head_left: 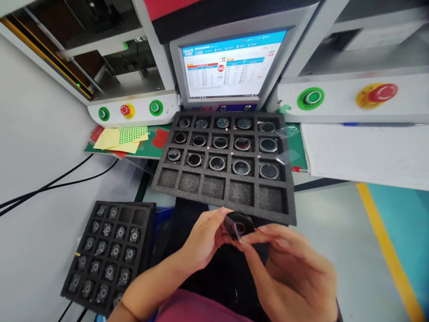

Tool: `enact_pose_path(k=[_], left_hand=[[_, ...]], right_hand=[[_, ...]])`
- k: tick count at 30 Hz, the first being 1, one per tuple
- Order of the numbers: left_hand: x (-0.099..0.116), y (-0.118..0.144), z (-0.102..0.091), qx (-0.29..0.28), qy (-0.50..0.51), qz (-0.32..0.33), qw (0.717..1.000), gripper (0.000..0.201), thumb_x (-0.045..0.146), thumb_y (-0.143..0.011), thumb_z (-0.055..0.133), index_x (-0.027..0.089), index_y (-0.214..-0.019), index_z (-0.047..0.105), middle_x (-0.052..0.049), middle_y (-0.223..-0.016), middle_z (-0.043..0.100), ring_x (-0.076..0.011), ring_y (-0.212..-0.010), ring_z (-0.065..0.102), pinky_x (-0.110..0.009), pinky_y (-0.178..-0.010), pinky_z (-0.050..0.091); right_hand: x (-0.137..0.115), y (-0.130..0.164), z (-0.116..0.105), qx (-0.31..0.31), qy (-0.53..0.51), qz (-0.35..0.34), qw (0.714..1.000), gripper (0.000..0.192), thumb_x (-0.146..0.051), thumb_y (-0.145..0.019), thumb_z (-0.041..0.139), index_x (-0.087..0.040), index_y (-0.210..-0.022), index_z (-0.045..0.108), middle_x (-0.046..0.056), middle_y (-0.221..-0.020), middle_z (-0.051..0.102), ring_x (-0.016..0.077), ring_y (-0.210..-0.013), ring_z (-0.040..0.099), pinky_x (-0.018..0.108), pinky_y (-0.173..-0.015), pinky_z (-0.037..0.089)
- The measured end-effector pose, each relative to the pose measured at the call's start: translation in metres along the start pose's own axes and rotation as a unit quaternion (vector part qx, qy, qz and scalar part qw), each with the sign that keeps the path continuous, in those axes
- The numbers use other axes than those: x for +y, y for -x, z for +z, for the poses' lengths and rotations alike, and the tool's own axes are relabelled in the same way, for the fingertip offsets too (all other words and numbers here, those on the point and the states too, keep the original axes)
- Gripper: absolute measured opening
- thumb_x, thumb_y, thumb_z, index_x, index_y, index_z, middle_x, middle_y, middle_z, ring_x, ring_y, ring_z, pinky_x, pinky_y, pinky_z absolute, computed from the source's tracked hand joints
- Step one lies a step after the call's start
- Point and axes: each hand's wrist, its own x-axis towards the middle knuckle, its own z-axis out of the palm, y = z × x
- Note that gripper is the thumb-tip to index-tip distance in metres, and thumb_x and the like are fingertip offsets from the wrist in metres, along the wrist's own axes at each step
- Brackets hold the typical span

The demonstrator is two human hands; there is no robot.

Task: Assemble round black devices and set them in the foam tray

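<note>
**Round part pinched between both hands, below the big tray**

While held low and close to the body, both hands meeting on one small dark round part (pixel 240 225), just short of the near edge of the big foam tray (pixel 187 185). Left hand (pixel 201 241) curled, fingertips closed on the part's left rim. Right hand (pixel 295 273) partly open, thumb and forefinger pinched together on the part's lower right edge, other fingers loosely spread and touching nothing. Part tilted toward the camera, pale contacts showing on its face, clear of the tray but very near its front lip.

Open room to the right of the hands over bare grey floor, bounded farther right by a yellow stripe (pixel 385 250). To the left, close by, a smaller foam tray (pixel 144 214) filled mostly with small metal pieces, with its right edge near the left forearm.

Beyond the hands, the big tray: nearest row of five pockets bare, three farther rows filled with round ringed parts. Farther still, a screen (pixel 231 65) lit with tables and a red mark, pressed up against the tray's far edge. Left of it, sheets of yellow paper and green dot stickers (pixel 124 137) on a green mat; green and red buttons (pixel 127 109) above. At right, a white sheet (pixel 365 152) under another green button (pixel 311 97) and a red one.
</note>
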Motion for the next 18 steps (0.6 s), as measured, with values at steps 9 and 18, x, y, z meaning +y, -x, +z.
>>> enact_pose_path(k=[9,18], left_hand=[[0.002,-0.003,-0.001,-0.015,-0.033,0.031,0.999,0.05,0.057,-0.073,0.076,0.008,-0.074,0.069,-0.015,-0.076,0.076,-0.0143,-0.058,0.065,-0.021,-0.054,0.051],[0.027,0.003,-0.041,0.13,-0.075,0.116,0.982,0.039,0.045,-0.071,0.083,0.009,-0.078,0.07,-0.016,-0.083,0.078,-0.0136,-0.063,0.066,-0.02,-0.058,0.055]], right_hand=[[0.007,-0.032,-0.025,0.148,-0.023,0.135,0.98,0.037,-0.004,-0.069,0.078,-0.022,-0.096,0.061,0.002,-0.097,0.065,0.0118,-0.072,0.068,0.028,-0.074,0.06],[0.102,-0.08,-0.077,0.221,0.059,0.282,0.932,0.062,-0.039,-0.038,0.091,-0.02,-0.085,0.055,-0.001,-0.084,0.063,0.0141,-0.062,0.064,0.033,-0.064,0.055]])
